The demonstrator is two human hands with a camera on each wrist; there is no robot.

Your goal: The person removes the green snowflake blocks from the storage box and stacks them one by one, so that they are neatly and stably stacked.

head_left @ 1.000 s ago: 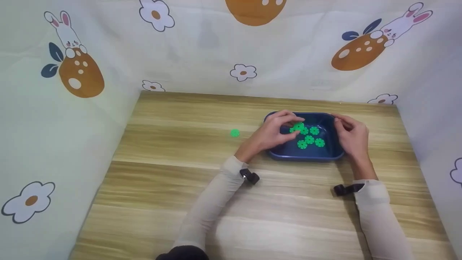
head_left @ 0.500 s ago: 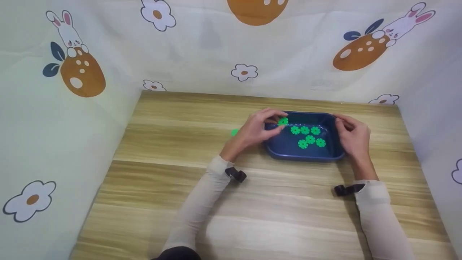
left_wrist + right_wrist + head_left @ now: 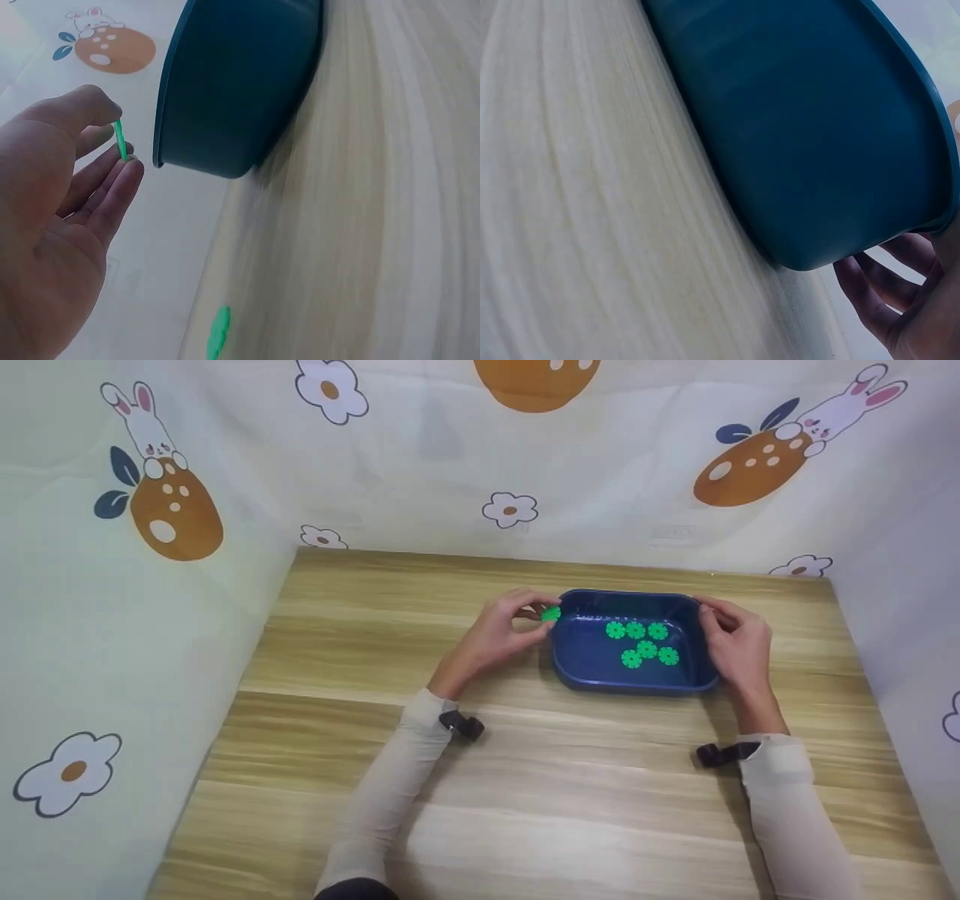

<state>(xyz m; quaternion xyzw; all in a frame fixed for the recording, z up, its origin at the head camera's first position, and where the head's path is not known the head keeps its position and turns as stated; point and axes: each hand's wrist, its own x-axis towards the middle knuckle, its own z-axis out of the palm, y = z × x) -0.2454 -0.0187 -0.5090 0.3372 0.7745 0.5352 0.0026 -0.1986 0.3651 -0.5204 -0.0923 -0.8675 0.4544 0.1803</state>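
My left hand (image 3: 495, 631) pinches a green notched plastic disc (image 3: 551, 614) between thumb and fingertips, just off the left rim of the blue tray (image 3: 589, 664). Seen edge-on in the left wrist view, the held disc (image 3: 120, 140) is thin and flat. Several matching green discs (image 3: 646, 649) lie on the tray's floor, toward its right half. My right hand (image 3: 739, 649) grips the tray at its right end, fingers (image 3: 866, 300) against the outer wall.
Another green disc (image 3: 218, 332) lies on the table left of the tray; the left hand hides it in the head view. A patterned cloth (image 3: 420, 472) hangs behind the wooden table (image 3: 570, 780) and along both sides.
My left hand has moved left out of the tray, carrying the pinched disc past the rim. It now covers the loose disc on the table. The right hand stays on the tray.
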